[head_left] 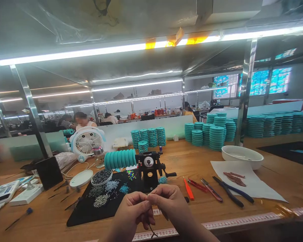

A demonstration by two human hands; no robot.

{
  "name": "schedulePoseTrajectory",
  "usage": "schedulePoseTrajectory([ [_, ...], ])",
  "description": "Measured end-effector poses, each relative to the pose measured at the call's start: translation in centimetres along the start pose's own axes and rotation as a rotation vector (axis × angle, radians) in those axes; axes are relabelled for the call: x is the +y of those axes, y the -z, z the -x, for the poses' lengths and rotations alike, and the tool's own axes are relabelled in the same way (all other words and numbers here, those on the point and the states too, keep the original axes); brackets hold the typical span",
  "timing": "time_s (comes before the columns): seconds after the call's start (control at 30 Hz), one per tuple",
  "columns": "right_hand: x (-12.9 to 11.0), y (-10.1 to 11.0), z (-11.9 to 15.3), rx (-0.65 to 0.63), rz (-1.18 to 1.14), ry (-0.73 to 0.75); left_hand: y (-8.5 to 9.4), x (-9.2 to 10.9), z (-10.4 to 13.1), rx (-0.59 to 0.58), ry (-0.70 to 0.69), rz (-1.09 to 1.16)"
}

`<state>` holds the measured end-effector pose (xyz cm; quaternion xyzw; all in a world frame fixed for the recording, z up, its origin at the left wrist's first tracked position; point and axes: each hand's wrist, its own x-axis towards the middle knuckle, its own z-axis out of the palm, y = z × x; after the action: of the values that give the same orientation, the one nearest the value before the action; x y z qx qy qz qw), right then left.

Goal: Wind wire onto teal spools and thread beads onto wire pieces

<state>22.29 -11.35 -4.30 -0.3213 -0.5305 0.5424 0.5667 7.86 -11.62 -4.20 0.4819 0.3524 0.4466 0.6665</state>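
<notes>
My left hand [135, 215] and my right hand [170, 203] meet fingertip to fingertip over the table's front edge. Both are pinched closed around something too small to make out. A thin dark cord [153, 231] hangs below the fingers. Right behind my hands stands a black hand-cranked winder [149, 168] with a dial, carrying a row of teal spools [120, 159]. On a black mat [84, 210] to the left lie silver beads [101, 200], clear pieces [111, 186], teal pieces [124, 189], coloured beads [130, 174] and a bowl of dark pieces [101, 176].
An orange tool [188, 190], tweezers [212, 191] and dark-handled pliers [228, 191] lie to the right, near a white bowl [242, 157] and paper [257, 185]. Stacked teal spools [216, 137] and a fan [88, 144] stand behind. Other people sit in the background.
</notes>
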Motion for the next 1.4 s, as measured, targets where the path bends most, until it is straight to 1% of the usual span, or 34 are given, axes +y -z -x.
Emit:
schedulePoseTrajectory([
  [0.07,0.1,0.0,-0.1,-0.002,-0.065,-0.017,0.1,-0.1,0.1,0.028,0.022,0.068],
  [0.13,0.1,0.3,-0.3,0.025,-0.187,-0.012,0.1,-0.1,0.3,0.069,0.037,0.153],
  [0.23,0.6,1.0,-0.4,0.142,-0.34,0.0,0.3,0.1,0.7,0.155,0.066,0.284],
  [0.3,1.3,1.4,-0.2,0.202,-0.315,-0.021,0.5,0.2,1.0,0.219,0.101,0.351],
  [0.33,1.7,1.6,0.0,0.201,-0.26,-0.039,0.5,0.2,1.2,0.249,0.117,0.378],
  [0.37,2.1,1.6,0.2,0.184,-0.189,-0.051,0.5,0.1,1.4,0.274,0.13,0.399],
  [0.43,2.7,1.4,0.8,0.11,-0.05,-0.062,0.5,0.0,1.7,0.301,0.136,0.412],
  [0.5,2.9,0.9,1.4,0.053,0.012,-0.065,0.5,-0.2,2.0,0.3,0.118,0.399],
  [0.57,2.9,0.4,1.7,0.034,-0.025,-0.086,0.4,-0.5,2.1,0.284,0.092,0.377],
  [0.67,2.6,-0.2,1.5,0.06,-0.156,-0.137,0.3,-0.9,2.2,0.258,0.068,0.362],
  [0.77,2.6,-0.6,1.2,0.083,-0.276,-0.17,0.2,-1.3,2.3,0.252,0.091,0.38],
  [0.9,2.7,-1.1,1.2,0.066,-0.334,-0.235,0.1,-1.7,2.1,0.241,0.145,0.426],
  [1.0,2.5,-1.3,1.3,0.082,-0.392,-0.297,0.0,-1.9,1.9,0.219,0.143,0.429],
  [1.13,2.4,-1.2,1.3,0.097,-0.533,-0.412,0.0,-2.1,1.7,0.202,0.141,0.425],
  [1.2,2.6,-1.1,1.1,0.066,-0.605,-0.482,0.1,-2.2,1.7,0.182,0.133,0.429],
  [1.27,2.9,-1.1,1.1,-0.003,-0.653,-0.518,0.2,-2.3,1.7,0.166,0.123,0.433],
  [1.4,3.0,-1.5,1.1,-0.164,-0.702,-0.485,0.6,-2.7,1.5,0.14,0.127,0.43],
])
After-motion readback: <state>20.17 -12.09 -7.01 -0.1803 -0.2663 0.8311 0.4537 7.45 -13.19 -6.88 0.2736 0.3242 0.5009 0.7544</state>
